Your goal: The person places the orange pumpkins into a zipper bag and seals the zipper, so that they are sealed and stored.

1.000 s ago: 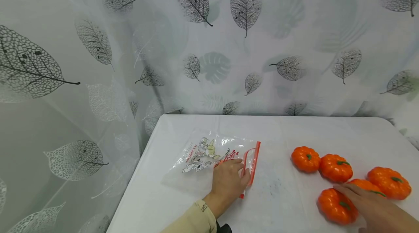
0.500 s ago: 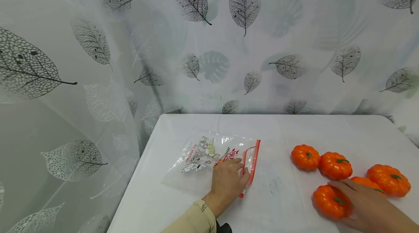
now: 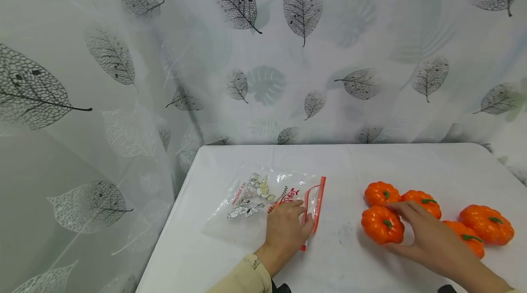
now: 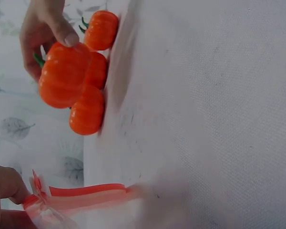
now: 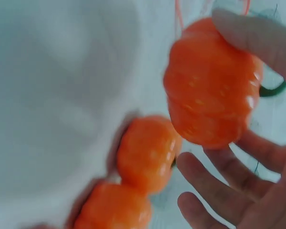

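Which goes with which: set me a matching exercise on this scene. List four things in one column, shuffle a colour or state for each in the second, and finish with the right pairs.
Column one
1. Left grip
2. Right grip
3. Bag
4. Tabletop

Column two
A. White
B. Holding an orange pumpkin
C. Clear, with a red edge
D. Pinching the bag

Pairs: 1-D, 2-B, 3-C, 4-A

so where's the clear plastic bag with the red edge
In the head view, the clear plastic bag lies on the white table, left of the orange ribbed pumpkins, held near its red edge by the left hand.
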The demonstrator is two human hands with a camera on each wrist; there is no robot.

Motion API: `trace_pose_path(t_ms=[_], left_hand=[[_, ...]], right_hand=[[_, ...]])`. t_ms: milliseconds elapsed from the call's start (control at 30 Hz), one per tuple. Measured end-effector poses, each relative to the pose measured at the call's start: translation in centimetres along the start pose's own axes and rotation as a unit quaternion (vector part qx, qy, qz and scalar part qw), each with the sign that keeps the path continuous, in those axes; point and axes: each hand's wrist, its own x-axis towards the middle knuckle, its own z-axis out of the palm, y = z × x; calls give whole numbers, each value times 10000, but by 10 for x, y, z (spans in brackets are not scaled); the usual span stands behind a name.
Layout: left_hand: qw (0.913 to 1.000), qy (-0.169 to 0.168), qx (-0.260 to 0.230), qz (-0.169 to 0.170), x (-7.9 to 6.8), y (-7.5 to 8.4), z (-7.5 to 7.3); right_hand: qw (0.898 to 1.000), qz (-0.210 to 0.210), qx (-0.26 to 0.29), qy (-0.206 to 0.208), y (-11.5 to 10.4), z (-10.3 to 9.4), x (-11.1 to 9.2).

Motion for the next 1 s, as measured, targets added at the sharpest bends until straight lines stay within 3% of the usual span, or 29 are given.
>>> trace_pose_path(t_ms=[300, 700, 1000], left_hand=[[9999, 134, 35, 17, 0, 0, 2], [9995, 224, 200, 93, 2, 0, 3], [9985, 384, 280, 286, 1, -1, 4]], right_hand=[[9985, -6, 396, 370, -38, 12, 31], [9970, -341, 627, 307, -67, 38, 64], [9959, -311, 791, 304, -80, 58, 78]])
